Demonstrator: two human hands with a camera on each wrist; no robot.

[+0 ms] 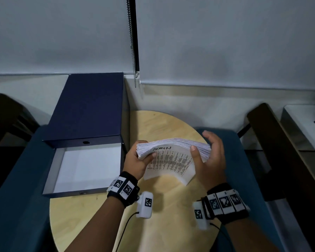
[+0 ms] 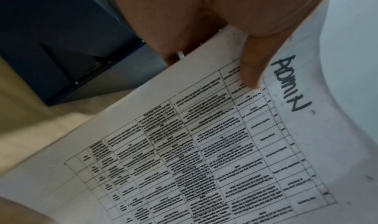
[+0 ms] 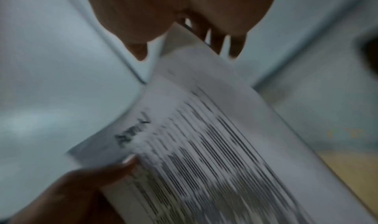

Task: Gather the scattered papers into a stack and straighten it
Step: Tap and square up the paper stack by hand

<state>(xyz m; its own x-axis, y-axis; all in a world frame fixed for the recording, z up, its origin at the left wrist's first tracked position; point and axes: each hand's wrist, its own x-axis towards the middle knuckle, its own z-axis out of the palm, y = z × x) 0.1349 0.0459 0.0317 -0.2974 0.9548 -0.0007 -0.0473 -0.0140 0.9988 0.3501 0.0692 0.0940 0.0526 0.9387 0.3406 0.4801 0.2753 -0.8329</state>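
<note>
A thick paper stack [image 1: 171,157] stands on its lower edge on the round wooden table [image 1: 153,224], bowed, with a printed grid and the handwritten word "ADMIN" on the front sheet [image 2: 204,146]. My left hand [image 1: 136,160] grips its left side, the thumb [image 2: 251,65] pressed on the front sheet. At the right side, my right hand [image 1: 211,157] brackets the stack, thumb in front and straight, spread fingers behind. The right wrist view is blurred and shows the stack [image 3: 214,146] with its top corner between my right hand's [image 3: 184,4] thumb and fingers.
An open dark blue box file [image 1: 87,168] with a white bottom lies at the table's left, its lid [image 1: 87,106] laid back toward the wall. Blue chair seats [image 1: 16,197] flank the table. Grey blinds and a bead chain [image 1: 133,51] hang behind.
</note>
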